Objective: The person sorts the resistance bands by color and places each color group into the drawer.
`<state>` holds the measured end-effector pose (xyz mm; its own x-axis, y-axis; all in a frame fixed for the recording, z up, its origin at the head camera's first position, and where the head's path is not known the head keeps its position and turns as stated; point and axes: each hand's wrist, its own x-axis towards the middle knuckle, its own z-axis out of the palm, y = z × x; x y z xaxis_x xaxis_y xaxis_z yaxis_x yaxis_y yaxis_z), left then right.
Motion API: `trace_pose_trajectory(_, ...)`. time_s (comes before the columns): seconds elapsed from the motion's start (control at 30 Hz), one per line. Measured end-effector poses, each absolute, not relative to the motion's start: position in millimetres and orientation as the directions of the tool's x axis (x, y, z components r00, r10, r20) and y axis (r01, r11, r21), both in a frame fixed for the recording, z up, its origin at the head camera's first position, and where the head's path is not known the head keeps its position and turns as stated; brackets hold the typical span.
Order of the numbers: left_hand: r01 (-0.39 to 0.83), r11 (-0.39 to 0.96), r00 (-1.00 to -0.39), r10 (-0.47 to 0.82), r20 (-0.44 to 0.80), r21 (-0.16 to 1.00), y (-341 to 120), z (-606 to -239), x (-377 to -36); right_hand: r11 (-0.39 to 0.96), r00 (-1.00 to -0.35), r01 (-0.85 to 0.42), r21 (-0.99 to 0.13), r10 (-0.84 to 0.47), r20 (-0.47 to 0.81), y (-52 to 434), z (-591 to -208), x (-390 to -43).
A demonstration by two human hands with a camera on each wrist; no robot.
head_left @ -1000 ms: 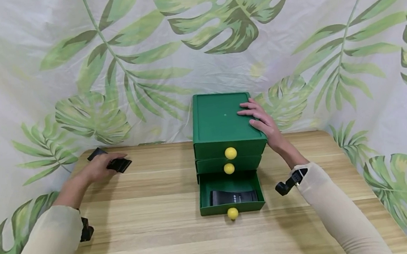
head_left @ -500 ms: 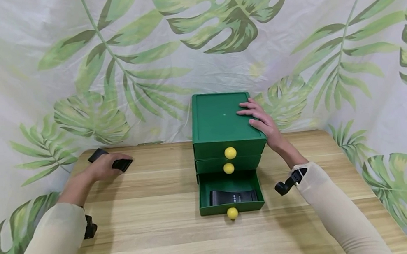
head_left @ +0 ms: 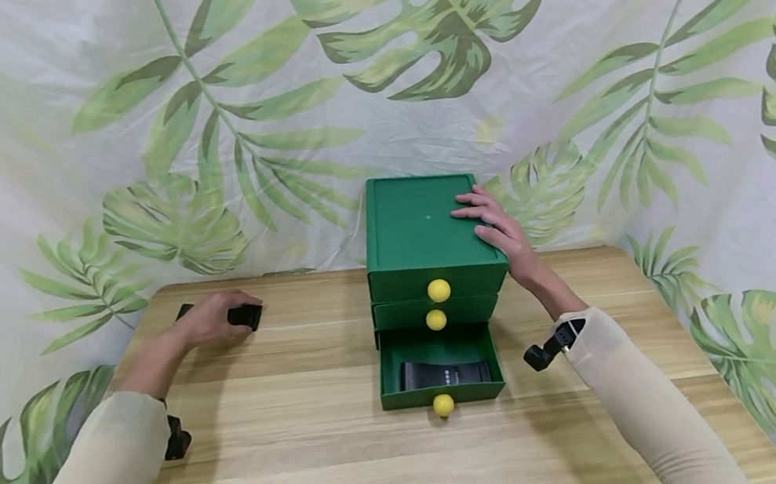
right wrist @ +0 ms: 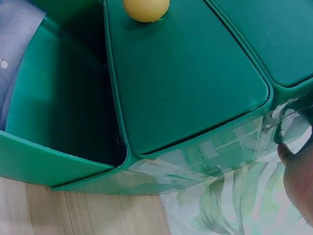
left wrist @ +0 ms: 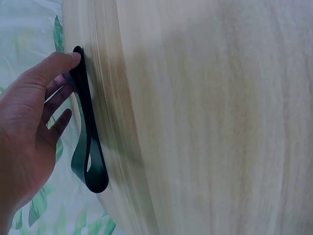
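Note:
My left hand (head_left: 214, 317) pinches one end of a black exercise loop band (head_left: 245, 317) over the far left of the table. In the left wrist view this band (left wrist: 87, 117) forms a flattened loop, with thumb and fingers at its upper end. My right hand (head_left: 500, 232) rests with spread fingers on the top right edge of a green three-drawer cabinet (head_left: 421, 223). The cabinet's bottom drawer (head_left: 404, 399) is pulled out, and a second dark loop band (head_left: 437, 374) with white lettering lies inside it. The upper two drawers are closed.
Each drawer carries a round yellow knob (head_left: 444, 406). The wooden table (head_left: 297, 456) reaches back to a leaf-patterned cloth (head_left: 291, 126) hanging behind it. Clear tape (right wrist: 195, 156) runs along the cabinet's side in the right wrist view.
My left hand has moved slightly to the right with the black loop band, which has turned to stand more edge-on. The right hand and the cabinet have stayed put.

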<state>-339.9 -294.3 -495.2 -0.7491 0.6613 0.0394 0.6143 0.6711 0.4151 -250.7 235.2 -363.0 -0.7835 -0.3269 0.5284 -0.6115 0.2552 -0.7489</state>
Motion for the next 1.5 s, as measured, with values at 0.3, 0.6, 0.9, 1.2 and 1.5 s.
trace_pose_trajectory(0.3,0.609,0.652,-0.766,0.631,0.123,0.451,-289.4,-501.8,-338.1,0.247,-0.785,-0.611,-0.752,-0.316,0.534,234.9,-364.0,-252.4)
trace_pose_trajectory(0.6,0.615,0.609,-0.765,0.615,0.191,0.501,-282.0,-500.8,-328.8,0.247,-0.782,-0.614,-0.749,-0.315,0.537,233.9,-363.4,-252.0)
trace_pose_trajectory(0.9,0.597,0.559,-0.77,0.6,0.216,0.575,-274.2,-495.0,-317.8,0.243,-0.789,-0.605,-0.758,-0.316,0.527,232.3,-361.5,-249.9)
trace_pose_trajectory(1.2,0.506,0.518,-0.834,0.499,0.237,0.69,-267.1,-482.8,-299.5,0.238,-0.786,-0.607,-0.758,-0.318,0.53,233.6,-363.4,-250.7)
trace_pose_trajectory(1.5,0.472,0.428,-0.844,0.471,0.256,0.771,-254.3,-444.6,-277.1,0.236,-0.779,-0.617,-0.751,-0.317,0.54,234.9,-364.8,-251.4)
